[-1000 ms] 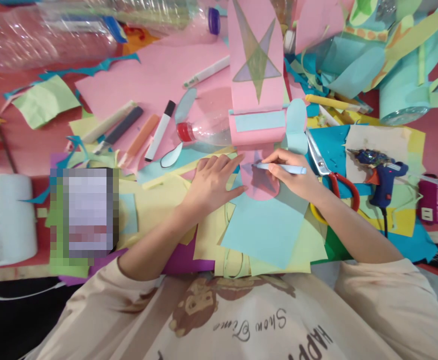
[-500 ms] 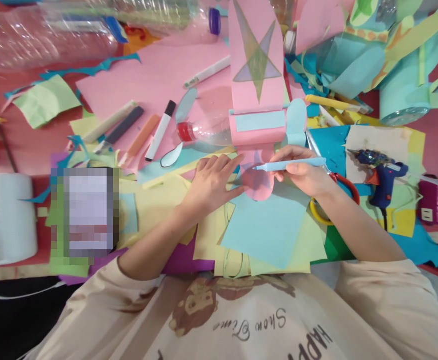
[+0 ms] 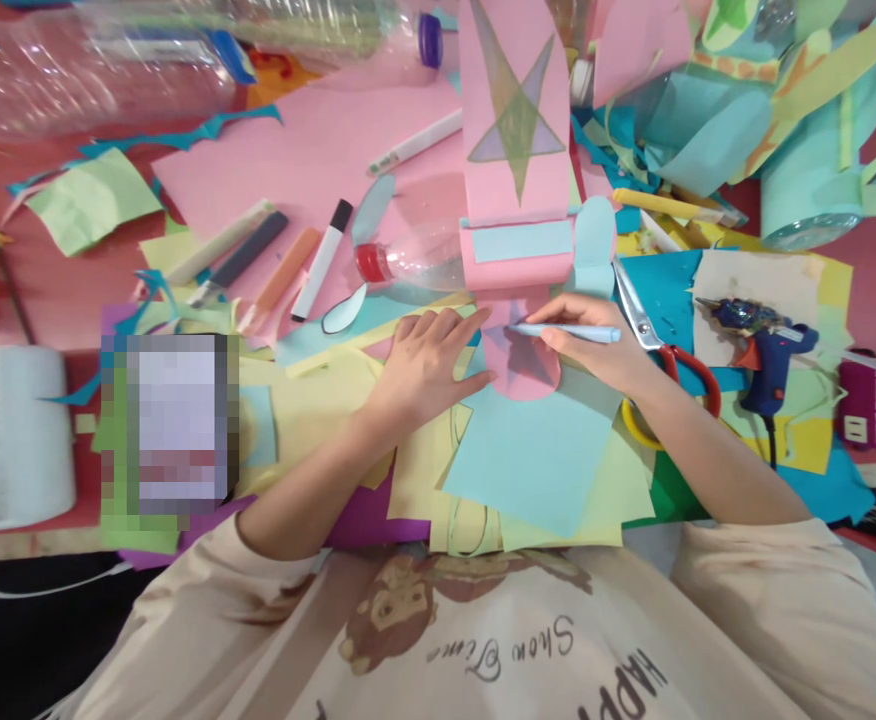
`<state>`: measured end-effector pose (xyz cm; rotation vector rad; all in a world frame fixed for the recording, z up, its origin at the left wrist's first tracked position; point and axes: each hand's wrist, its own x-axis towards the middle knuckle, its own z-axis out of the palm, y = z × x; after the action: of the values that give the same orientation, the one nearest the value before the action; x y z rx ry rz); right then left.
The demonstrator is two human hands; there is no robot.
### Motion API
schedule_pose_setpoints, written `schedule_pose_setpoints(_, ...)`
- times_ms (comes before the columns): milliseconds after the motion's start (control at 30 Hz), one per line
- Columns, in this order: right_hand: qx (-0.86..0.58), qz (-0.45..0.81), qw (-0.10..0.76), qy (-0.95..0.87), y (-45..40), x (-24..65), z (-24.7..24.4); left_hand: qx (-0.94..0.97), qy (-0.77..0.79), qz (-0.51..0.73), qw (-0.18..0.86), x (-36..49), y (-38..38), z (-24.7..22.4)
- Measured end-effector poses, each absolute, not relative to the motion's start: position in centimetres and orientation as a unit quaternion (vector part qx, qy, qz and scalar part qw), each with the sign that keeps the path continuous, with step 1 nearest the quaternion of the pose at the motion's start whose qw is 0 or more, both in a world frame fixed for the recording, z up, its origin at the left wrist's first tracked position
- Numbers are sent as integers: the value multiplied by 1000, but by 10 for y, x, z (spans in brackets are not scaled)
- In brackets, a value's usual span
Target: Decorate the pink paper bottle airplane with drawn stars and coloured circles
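Observation:
In my right hand is a light blue marker, its tip on the rounded pink paper flap, where a bluish star shape shows. My left hand lies with fingers spread, thumb and fingertips at the flap's left edge. The flap joins a pink paper band wrapped round a clear bottle with a red cap. Above the band stands a pink panel with a coloured star. A light blue sheet lies below the flap.
Red-handled scissors and a blue glue gun lie at the right. Several markers lie left of the bottle. A blurred-out device and a white box are at the far left. Large clear bottles lie at the back.
My right hand has tilted the marker, and its back end has moved left and slightly down. More of the flap's right side and the scissor blades shows. My left hand has hardly moved.

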<state>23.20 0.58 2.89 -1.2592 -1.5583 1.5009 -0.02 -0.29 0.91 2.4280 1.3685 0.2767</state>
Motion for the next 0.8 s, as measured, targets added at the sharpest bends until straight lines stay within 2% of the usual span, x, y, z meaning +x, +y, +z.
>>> schedule_pose_setpoints(433,-476,535,294,-634,5,232,29,856,478,98,168,-1,-3,9)
schedule_pose_setpoints(800,-482,543,319,-609,5,231,30,861,472,106,156,-2,-3,8)
